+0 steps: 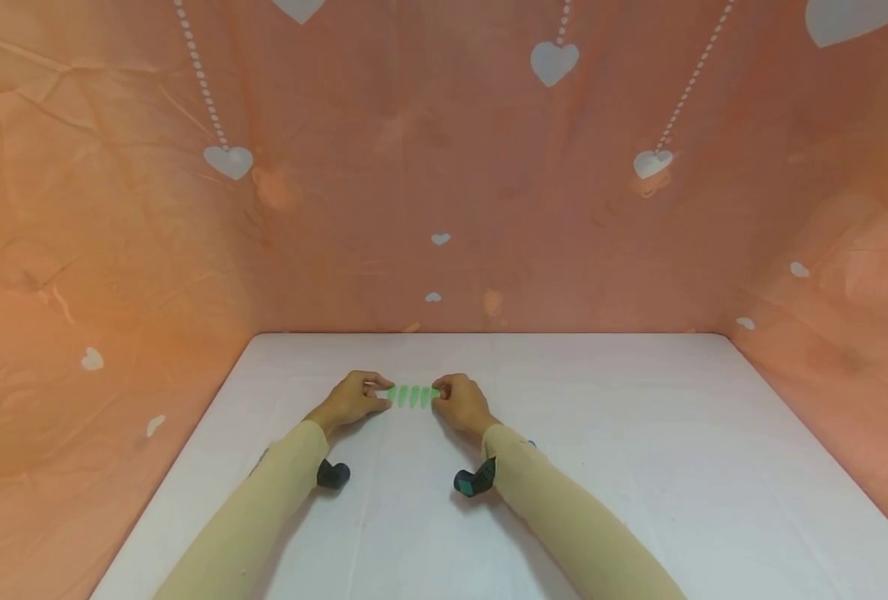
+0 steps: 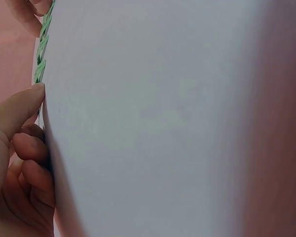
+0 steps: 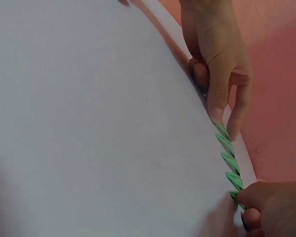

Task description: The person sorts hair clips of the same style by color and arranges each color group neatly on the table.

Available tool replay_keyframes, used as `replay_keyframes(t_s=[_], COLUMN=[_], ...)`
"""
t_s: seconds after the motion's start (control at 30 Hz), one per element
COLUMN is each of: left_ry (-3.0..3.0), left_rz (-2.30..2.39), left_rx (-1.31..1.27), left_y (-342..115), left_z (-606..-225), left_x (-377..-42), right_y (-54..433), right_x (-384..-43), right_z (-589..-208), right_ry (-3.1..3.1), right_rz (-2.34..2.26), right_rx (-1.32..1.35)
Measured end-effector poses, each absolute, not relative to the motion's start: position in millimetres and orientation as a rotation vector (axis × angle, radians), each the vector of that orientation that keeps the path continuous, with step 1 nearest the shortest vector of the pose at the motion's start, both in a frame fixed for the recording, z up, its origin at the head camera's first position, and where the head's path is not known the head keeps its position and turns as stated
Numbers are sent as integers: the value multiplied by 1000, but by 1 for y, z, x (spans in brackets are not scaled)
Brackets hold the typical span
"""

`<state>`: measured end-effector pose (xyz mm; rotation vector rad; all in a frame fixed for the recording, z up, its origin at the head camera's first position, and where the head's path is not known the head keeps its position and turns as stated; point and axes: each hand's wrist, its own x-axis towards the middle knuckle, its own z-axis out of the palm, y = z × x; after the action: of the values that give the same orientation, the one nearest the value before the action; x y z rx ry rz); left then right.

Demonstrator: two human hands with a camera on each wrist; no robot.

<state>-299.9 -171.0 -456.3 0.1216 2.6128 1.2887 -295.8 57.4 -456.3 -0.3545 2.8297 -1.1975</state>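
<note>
Several slim green folded pieces [image 1: 414, 397] lie side by side in a short slanted row on the white table. In the right wrist view, the green pieces [image 3: 230, 162] look like narrow folded strips with pointed ends. My left hand [image 1: 353, 397] pinches the piece at the left end, thumb on the near tip and forefinger at the far tip. At the opposite end, my right hand [image 1: 462, 403] pinches the last piece between thumb and forefinger. The left wrist view shows the left thumb [image 2: 24, 106] right against the row, other fingers curled below.
The white table [image 1: 601, 500] spreads out around both arms. Orange cloth [image 1: 489, 192] with pale hearts hangs behind it and at both sides. Black wrist cameras [image 1: 476, 480] stick out from the cream sleeves [image 1: 571, 500].
</note>
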Motion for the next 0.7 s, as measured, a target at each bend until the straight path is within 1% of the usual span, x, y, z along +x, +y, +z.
replay_keyframes(t_s=[0.37,0.7], left_ry=[2609,2627], left_rz=[1288,1266], left_rx=[104,143], left_y=[-172,-170], left_z=[-455,-454], left_x=[-299,-299], right_y=[56,59], right_x=[-297,-297], right_z=[-459,-458], right_ry=[2827,2827], right_rz=[-1206,-1210], right_rx=[-333,-356])
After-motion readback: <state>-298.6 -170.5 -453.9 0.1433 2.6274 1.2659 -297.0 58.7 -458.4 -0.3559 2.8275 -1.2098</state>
